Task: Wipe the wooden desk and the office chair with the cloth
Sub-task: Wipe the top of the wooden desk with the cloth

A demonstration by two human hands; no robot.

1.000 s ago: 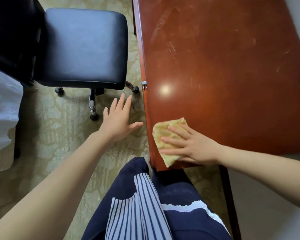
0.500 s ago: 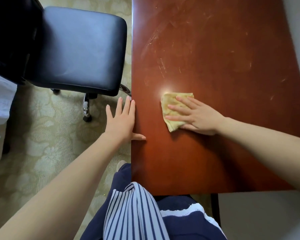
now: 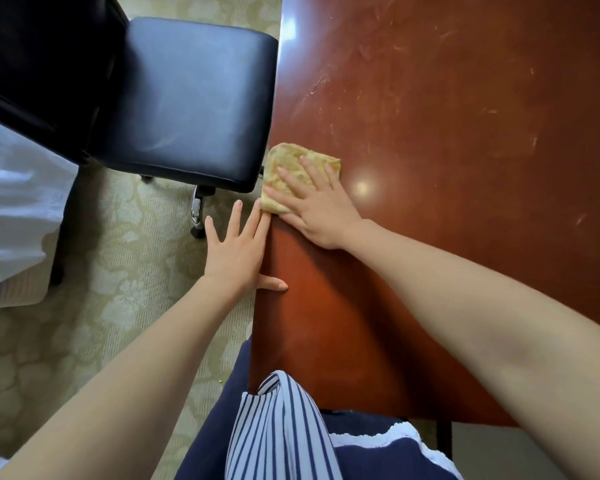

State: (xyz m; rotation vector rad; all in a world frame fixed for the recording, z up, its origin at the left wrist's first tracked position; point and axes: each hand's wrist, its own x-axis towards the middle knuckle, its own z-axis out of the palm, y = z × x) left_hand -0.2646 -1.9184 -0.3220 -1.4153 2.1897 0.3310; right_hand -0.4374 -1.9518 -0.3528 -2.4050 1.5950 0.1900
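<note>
The reddish wooden desk (image 3: 447, 140) fills the right half of the head view, its top streaked with pale marks. A folded yellow cloth (image 3: 291, 164) lies on the desk's left edge. My right hand (image 3: 312, 202) presses flat on the cloth, fingers spread over it. My left hand (image 3: 238, 251) rests open along the desk's left edge, thumb on the top, fingers pointing away, nearly touching the cloth. The black office chair (image 3: 187, 98) stands to the left of the desk, its seat close to the desk edge.
Pale patterned carpet (image 3: 111, 271) covers the floor on the left. White bedding (image 3: 11, 202) sits at the far left edge. The chair's chrome base and a caster (image 3: 196, 216) show under the seat. My striped and navy clothing (image 3: 281, 431) is at the bottom, against the desk's near edge.
My right hand slid the cloth from the near corner up onto the desk, then left to its left edge. My left hand came to rest against the desk's side.
</note>
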